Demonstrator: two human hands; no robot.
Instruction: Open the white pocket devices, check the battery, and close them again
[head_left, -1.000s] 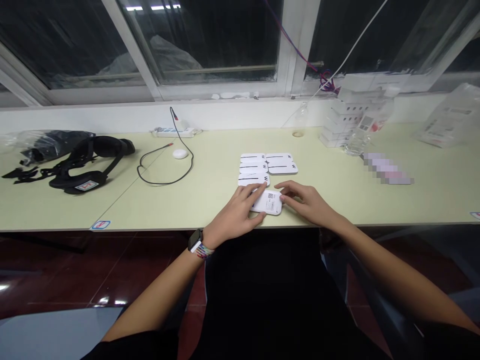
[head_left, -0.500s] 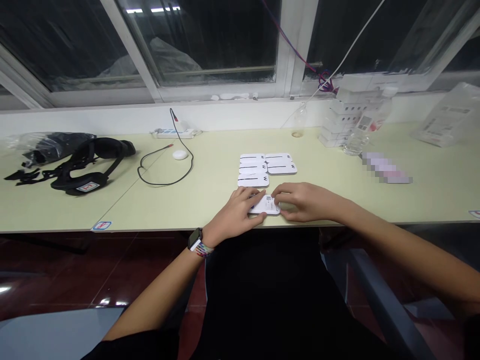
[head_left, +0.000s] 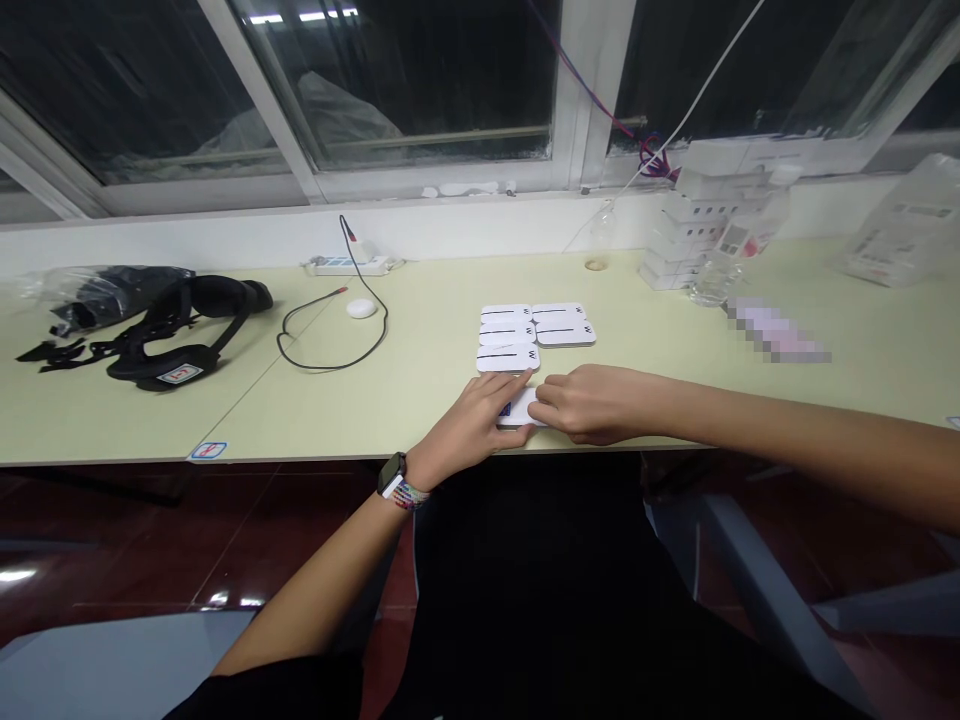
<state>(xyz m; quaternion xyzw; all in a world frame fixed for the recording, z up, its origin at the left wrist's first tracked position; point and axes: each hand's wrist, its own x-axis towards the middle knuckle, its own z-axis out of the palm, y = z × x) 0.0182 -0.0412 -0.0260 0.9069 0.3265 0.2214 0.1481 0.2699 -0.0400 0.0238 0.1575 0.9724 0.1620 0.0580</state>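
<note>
A flat white case (head_left: 519, 408) with rounded corners and a small dark blue mark lies near the table's front edge. My left hand (head_left: 484, 412), with a watch on its wrist, grips the case by its far and near edges between fingers and thumb. Over its right part, my right hand (head_left: 581, 405) is closed, fingertips pinched together on the top face; what they pinch, if anything, is hidden. Just beyond, several similar white cases (head_left: 507, 358) lie in two columns, each bearing a black line and a letter-like mark.
On the left of the pale table (head_left: 420, 400) lie a black headset (head_left: 165, 365), a looped black cable (head_left: 330, 367) and a white round object (head_left: 361, 308). A power strip (head_left: 349, 264) sits by the wall. White boxes (head_left: 671, 250) and a plastic bottle (head_left: 716, 280) stand back right.
My right hand has moved left across the case, its fingers curling closed and covering the printed label that showed before. The left hand keeps its hold in nearly the same place.
</note>
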